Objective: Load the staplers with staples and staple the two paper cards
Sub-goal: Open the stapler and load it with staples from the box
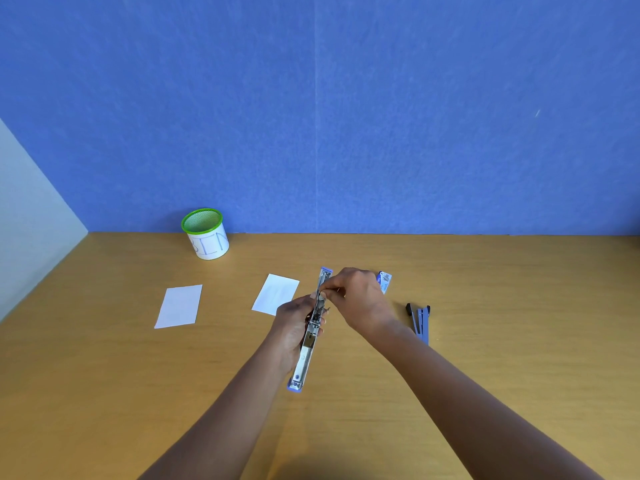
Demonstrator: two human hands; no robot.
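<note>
Blue backdrop, honey-tan desk (485,393), white paper and blue-trimmed stationery.
The wall panel (311,98) is a flat, faintly mottled blue, and the side wall (27,220) is pale grey-white. The desk shows fine wood grain. The mesh cup (207,237) is bright green with a white label lettered in blue. Both the left card (179,306) and the right card (275,292) are plain white. The open stapler (306,355) is silver metal edged in lavender-blue, the second stapler (420,322) is slate blue with black ends, and the staple box (385,281) is blue and white.
</note>
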